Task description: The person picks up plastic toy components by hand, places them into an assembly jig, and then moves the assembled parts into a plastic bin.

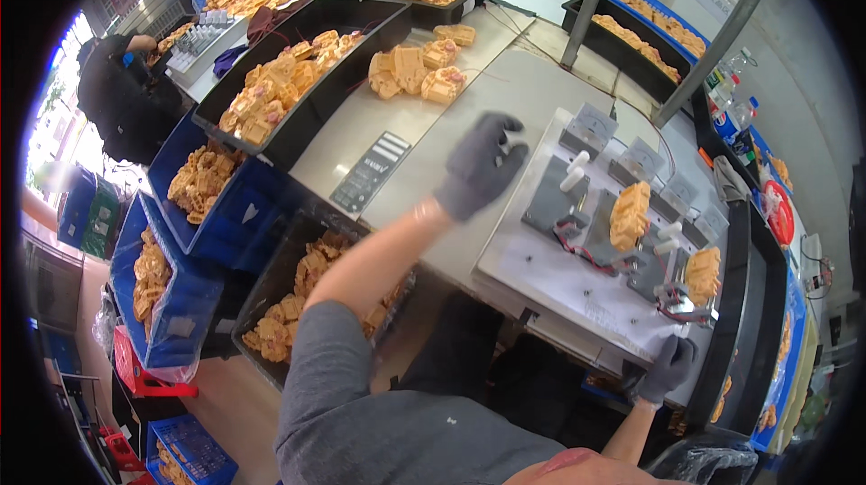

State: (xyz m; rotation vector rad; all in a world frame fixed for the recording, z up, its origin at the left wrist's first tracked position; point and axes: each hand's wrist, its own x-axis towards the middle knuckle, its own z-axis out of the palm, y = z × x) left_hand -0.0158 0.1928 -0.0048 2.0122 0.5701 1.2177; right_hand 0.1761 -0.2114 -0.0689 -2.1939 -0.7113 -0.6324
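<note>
My left hand [483, 169], in a dark grey glove, hovers over the pale worktop just left of a white test board [586, 304]. Its fingers are curved and apart, with nothing seen between them. Low at the board's near right edge, my gloved right hand [666, 369] has its fingers curled in; whatever they may hold is hidden. Two orange-tan moulded plastic parts [630, 216] [702, 276] stand on the board's fixtures. White-handled clamps [574, 172], dark plates and red and black wires are there too. Analog meters [589, 129] line the far side.
A loose pile of orange-tan parts [410, 72] lies beyond my left hand. Black trays [307, 29] and blue bins [167, 304] of similar parts stand left. Metal posts [591, 7] rise behind the board; a long black tray [741, 304] borders it right. Someone in black [126, 101] is far left.
</note>
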